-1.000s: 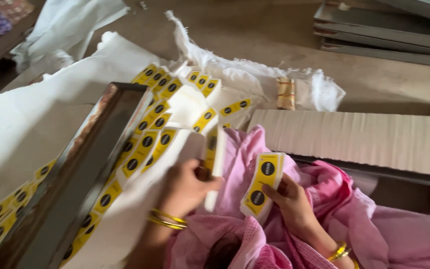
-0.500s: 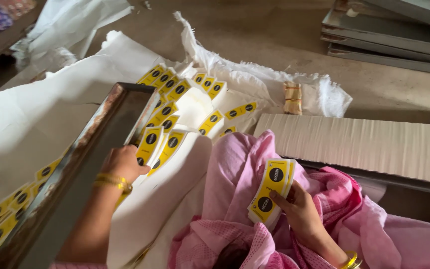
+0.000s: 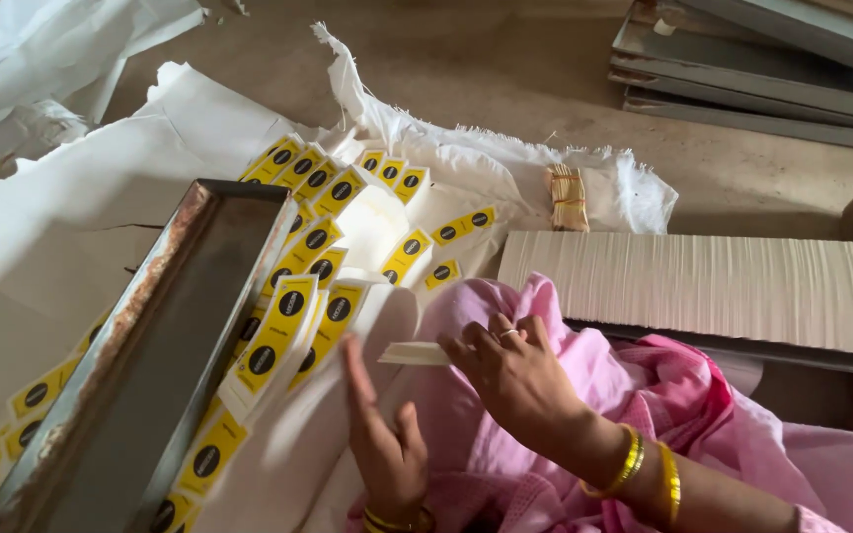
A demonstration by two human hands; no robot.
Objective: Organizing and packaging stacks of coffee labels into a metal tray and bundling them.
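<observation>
**Packets stacked by metal frame, one flat in hand**

Many yellow packets already lie in rows on the white cloth beside the metal frame; a long row of flat white cards remains. Right hand fingers pinch a white flat packet over the pink-clad lap. Left hand open, fingers straight, holding nothing, near the stack.

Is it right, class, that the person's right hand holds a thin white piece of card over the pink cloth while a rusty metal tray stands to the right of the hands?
One detail is wrong. In the head view the rusty metal tray stands left of the hands. The right hand does hold the thin white piece of card over the pink cloth.
</observation>
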